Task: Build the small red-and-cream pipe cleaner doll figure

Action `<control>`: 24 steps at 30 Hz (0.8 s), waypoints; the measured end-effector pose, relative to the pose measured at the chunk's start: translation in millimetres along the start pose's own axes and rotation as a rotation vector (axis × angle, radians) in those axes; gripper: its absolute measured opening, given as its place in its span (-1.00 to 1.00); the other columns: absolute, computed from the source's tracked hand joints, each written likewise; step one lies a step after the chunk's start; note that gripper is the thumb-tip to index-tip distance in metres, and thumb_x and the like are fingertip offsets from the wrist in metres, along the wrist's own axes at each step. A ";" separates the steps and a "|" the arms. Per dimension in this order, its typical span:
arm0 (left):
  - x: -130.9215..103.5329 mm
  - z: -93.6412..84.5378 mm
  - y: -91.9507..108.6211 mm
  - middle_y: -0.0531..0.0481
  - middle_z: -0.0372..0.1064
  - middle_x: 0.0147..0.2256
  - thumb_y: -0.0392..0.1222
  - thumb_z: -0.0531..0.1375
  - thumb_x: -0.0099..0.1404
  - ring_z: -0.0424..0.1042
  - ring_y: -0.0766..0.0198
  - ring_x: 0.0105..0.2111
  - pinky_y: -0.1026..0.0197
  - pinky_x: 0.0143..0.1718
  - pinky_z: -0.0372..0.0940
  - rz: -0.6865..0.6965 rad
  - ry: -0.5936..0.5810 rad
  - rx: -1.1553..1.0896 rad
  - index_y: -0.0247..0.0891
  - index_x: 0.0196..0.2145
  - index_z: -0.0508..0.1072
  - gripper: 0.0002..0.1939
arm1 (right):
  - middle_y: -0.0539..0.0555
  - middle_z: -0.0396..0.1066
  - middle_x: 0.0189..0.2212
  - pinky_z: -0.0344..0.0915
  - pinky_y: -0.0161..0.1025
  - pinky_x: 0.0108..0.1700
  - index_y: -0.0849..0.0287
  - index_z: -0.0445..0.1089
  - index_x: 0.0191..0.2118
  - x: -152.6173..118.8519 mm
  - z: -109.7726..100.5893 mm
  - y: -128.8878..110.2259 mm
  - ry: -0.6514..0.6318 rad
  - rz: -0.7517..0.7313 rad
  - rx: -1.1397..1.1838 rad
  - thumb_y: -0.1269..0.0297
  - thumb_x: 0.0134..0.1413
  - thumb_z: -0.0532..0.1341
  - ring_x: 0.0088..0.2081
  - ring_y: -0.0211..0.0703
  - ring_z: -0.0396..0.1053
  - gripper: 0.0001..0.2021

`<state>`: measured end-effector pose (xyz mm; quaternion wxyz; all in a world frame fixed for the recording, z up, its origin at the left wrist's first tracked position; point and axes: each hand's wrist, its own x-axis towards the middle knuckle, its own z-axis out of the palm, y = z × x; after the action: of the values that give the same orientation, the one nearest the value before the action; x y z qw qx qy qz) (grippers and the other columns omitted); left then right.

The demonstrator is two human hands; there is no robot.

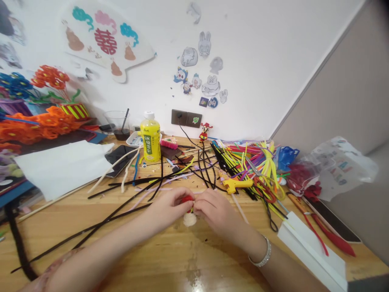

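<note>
Near the middle of the wooden table, my left hand [174, 207] and my right hand [212, 207] meet around a small red and cream fuzzy piece [190, 219]. The fingers of my left hand are wrapped on its red part from the left. My right hand pinches at its right side, fingers pressed together; what exactly lies between those fingertips is hidden. The round cream part hangs below the fingers, and a bit of yellow-green shows above it. Black pipe cleaners [121, 215] lie on the table left of my left hand.
Beyond my hands stand a yellow bottle [151, 140], a plastic cup [119, 125] and a small red figure [204, 133]. Colourful pipe cleaners [267, 156], a yellow glue gun [237, 184] and folded white paper [313, 251] lie right. White sheets [67, 166] and fuzzy flowers [51, 78] are left.
</note>
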<state>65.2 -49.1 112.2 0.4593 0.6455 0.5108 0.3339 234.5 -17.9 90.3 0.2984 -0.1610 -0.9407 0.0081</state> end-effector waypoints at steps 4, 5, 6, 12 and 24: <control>-0.3 0.4 -3.4 0.08 0.28 -0.52 -0.14 0.08 0.06 0.26 0.29 -0.48 0.26 -0.42 0.17 0.008 0.009 0.017 -0.27 -0.47 0.35 -0.84 | 0.08 0.36 -0.37 0.20 -0.24 -0.28 0.22 0.31 -0.37 -0.1 -3.3 1.1 -0.020 0.027 0.038 0.38 0.19 -0.01 -0.32 -0.19 0.20 -0.81; -0.3 0.1 -3.8 0.07 0.29 -0.51 -0.14 0.08 0.06 0.26 0.28 -0.48 0.26 -0.42 0.17 0.007 0.009 0.018 -0.27 -0.46 0.36 -0.84 | 0.09 0.36 -0.36 0.21 -0.24 -0.26 0.21 0.31 -0.35 -0.3 -4.8 1.9 -0.014 0.042 0.068 0.37 0.19 0.00 -0.30 -0.19 0.21 -0.82; -0.3 -0.4 -3.7 0.07 0.30 -0.50 -0.14 0.08 0.06 0.27 0.28 -0.47 0.26 -0.42 0.17 0.007 0.009 0.017 -0.27 -0.46 0.36 -0.85 | 0.09 0.36 -0.35 0.22 -0.23 -0.25 0.21 0.31 -0.34 -0.4 -6.4 2.6 0.000 0.056 0.101 0.36 0.18 0.00 -0.28 -0.19 0.22 -0.83; 0.1 -1.6 0.3 0.07 0.30 -0.51 -0.15 0.10 0.04 0.28 0.27 -0.48 0.25 -0.42 0.18 -0.020 0.028 -0.009 -0.28 -0.47 0.37 -0.85 | 0.11 0.38 -0.36 0.24 -0.22 -0.25 0.22 0.31 -0.35 1.3 -11.3 2.9 0.036 0.065 0.149 0.35 0.17 0.02 -0.28 -0.17 0.25 -0.84; 1.3 -4.7 -2.9 0.07 0.29 -0.47 -0.11 0.13 0.06 0.27 0.30 -0.47 0.27 -0.45 0.18 -0.006 0.030 -0.119 -0.27 -0.42 0.38 -0.82 | 0.07 0.33 -0.38 0.20 -0.23 -0.25 0.18 0.28 -0.33 0.1 -16.0 8.6 0.145 0.158 0.138 0.35 0.15 0.03 -0.30 -0.19 0.24 -0.88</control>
<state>60.3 -46.5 111.1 0.4900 0.6104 0.4988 0.3721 246.0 -11.0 102.6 0.3745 -0.2140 -0.8982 0.0845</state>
